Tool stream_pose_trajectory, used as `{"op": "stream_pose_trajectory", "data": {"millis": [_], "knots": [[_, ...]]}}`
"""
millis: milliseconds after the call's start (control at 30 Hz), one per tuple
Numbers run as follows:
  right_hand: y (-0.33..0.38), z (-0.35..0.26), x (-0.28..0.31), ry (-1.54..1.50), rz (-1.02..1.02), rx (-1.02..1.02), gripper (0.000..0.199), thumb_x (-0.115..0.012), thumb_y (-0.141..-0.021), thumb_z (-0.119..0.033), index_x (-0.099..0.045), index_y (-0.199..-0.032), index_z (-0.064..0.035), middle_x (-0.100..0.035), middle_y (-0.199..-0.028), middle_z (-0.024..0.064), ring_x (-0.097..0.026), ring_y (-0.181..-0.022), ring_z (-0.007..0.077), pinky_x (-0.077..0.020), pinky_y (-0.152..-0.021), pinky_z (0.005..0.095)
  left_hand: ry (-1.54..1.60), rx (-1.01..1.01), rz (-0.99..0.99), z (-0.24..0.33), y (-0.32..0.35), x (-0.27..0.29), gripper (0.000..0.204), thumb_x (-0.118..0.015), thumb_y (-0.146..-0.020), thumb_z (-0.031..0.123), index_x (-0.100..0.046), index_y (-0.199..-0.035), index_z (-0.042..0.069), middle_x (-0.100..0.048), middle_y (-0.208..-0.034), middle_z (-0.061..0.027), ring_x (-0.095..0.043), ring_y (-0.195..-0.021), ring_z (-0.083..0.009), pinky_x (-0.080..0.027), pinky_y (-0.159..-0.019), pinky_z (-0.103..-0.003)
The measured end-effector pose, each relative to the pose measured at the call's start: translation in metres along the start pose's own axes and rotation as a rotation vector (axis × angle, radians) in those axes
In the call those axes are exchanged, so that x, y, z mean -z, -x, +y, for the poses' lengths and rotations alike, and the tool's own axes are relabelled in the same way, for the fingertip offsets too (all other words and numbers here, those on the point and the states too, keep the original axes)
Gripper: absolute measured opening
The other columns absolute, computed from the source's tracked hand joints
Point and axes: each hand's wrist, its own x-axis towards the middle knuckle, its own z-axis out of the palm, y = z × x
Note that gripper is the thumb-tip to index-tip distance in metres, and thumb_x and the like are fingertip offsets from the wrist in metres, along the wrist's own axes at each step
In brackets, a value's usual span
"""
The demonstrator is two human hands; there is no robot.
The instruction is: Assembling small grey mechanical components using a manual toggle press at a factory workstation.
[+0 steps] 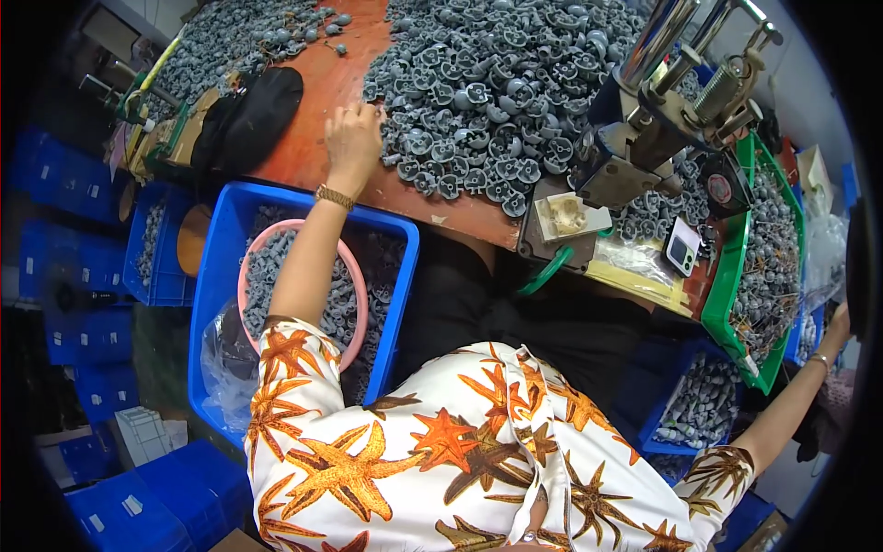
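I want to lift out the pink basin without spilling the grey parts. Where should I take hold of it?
Probably by the pink basin's bare rim on its left arc, reaching down from above. It sits inside the blue crate, heaped with grey parts, so the walls are hidden, and the left forearm crosses its right side.

orange-brown worktable (pixel 322 138) | blue crates (pixel 92 175) stacked on dim floor | even light

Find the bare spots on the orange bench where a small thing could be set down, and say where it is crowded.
One bare strip of orange bench runs between the black pouch and the big pile of grey parts, by the left hand. A narrower bare band follows the front edge below that pile. Around the press and green tray it is crowded.
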Motion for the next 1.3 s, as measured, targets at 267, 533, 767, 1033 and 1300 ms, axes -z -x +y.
{"op": "stream_pose_trajectory", "data": {"millis": [267,533,767,1033,1300], "knots": [[0.048,0.000,-0.019,0.020,0.094,-0.209,0.020,-0.054,-0.093,-0.015,-0.064,-0.102,-0.0003,-0.066,-0.104,0.0077,-0.062,-0.095,0.0158,-0.0488,-0.089,0.0285,0.131,0.194,-0.045,-0.064,-0.026,-0.076,0.038,-0.062,-0.084,0.019,-0.058,-0.119,0.007,-0.060,-0.112,-0.0164,-0.057,-0.100,-0.0323,-0.045,-0.087,-0.040],[0.049,-0.045,-0.116,0.085,0.385,0.621,0.027,-0.047,-0.097,-0.012,-0.061,-0.109,0.0078,-0.062,-0.113,0.0134,-0.059,-0.103,0.0180,-0.0457,-0.097,0.0279,0.329,0.327,-0.148,-0.077,-0.037,-0.067,0.025,-0.074,-0.072,0.017,-0.066,-0.092,0.005,-0.065,-0.098,-0.0128,-0.060,-0.092,-0.0288,-0.047,-0.083,-0.039],[0.058,-0.041,0.026,0.234,0.266,0.071,0.026,-0.053,-0.093,-0.017,-0.064,-0.104,0.0047,-0.066,-0.099,0.0101,-0.063,-0.088,0.0150,-0.0503,-0.085,0.0250,0.357,0.223,-0.024,-0.041,-0.031,-0.086,0.026,-0.071,-0.074,0.010,-0.061,-0.098,0.005,-0.059,-0.104,-0.0157,-0.056,-0.099,-0.0325,-0.045,-0.086,-0.040],[0.019,-0.075,0.045,0.127,0.324,0.731,0.028,-0.047,-0.094,-0.010,-0.060,-0.108,0.0105,-0.063,-0.110,0.0152,-0.061,-0.099,0.0221,-0.0468,-0.094,0.0301,0.815,0.274,0.120,-0.011,-0.024,-0.035,0.028,-0.076,-0.074,0.016,-0.067,-0.097,0.003,-0.063,-0.089,-0.0078,-0.062,-0.073,-0.0169,-0.050,-0.065,-0.028],[0.140,-0.104,-0.238,0.008,0.139,0.790,0.035,-0.035,-0.099,-0.014,-0.057,-0.109,0.0110,-0.059,-0.116,0.0215,-0.055,-0.113,0.0273,-0.0413,-0.101,0.0340,1.193,0.137,-0.326,0.128,0.034,0.010,0.027,-0.067,-0.083,0.006,-0.064,-0.110,0.002,-0.060,-0.100,-0.0014,-0.055,-0.080,-0.0061,-0.046,-0.070,-0.021]]}}
